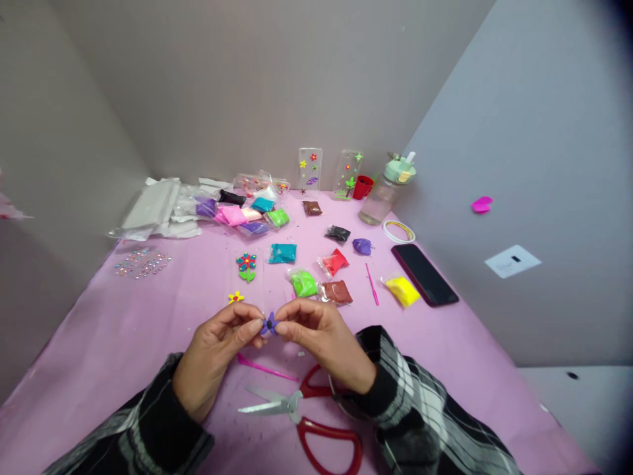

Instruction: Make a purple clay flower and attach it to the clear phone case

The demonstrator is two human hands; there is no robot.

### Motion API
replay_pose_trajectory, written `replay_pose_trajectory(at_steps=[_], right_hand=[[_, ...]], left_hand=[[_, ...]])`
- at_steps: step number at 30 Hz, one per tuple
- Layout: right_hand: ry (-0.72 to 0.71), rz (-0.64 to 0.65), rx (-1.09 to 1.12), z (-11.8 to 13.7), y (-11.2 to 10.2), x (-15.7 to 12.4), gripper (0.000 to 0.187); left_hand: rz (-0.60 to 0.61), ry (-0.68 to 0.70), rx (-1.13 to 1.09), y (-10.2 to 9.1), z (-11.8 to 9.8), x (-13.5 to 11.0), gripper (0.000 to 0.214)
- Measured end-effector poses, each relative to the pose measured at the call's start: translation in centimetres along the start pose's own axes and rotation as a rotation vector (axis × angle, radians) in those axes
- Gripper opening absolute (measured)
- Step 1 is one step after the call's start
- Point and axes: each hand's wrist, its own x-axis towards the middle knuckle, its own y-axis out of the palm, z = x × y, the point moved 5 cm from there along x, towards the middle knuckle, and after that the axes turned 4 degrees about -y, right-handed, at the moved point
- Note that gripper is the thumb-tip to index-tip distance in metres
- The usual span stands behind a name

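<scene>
Between my two hands is a small purple clay flower (270, 324) with a dark centre. My left hand (217, 346) pinches its left petals between thumb and fingers, while my right hand (324, 336) pinches the right side. Just beyond them lies a clear phone case (254, 285), carrying a red and blue clay flower (246, 262) with green leaves and a yellow clay flower (236, 297). Under my hands, a pink modelling tool (270, 369) rests on the table. Nearer to me are scissors (291, 406) with red handles, their blades apart.
Clay packets, including yellow (403, 291), green (303, 284) and red (335, 262), lie ahead. At right are a phone (424, 274), a tape roll (399, 231) and a water bottle (380, 198). Decorated cases (310, 170) lean against the back wall. Rhinestones (143, 263) lie left.
</scene>
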Motion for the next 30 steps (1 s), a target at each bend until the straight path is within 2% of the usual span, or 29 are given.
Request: replay_pose_trajectory(at_steps=[8,13,23,30], right_hand=[[0.06,0.056,0.043,-0.3,0.2,0.2,0.026],[0.096,0.046,0.056,-0.6,0.3,0.1,0.025],[0.066,0.032,0.031,-0.6,-0.1,0.2,0.026],[0.098,0.069,0.146,-1.1,0.6,0.2,0.026]], left_hand=[[-0.097,0.111,0.048,-0.7,0.3,-0.3,0.015],[-0.085,0.13,0.07,-0.5,0.2,-0.3,0.011],[-0.041,0.142,0.075,-0.4,0.5,-0.2,0.008],[-0.032,0.158,0.052,-0.1,0.6,-0.5,0.008]])
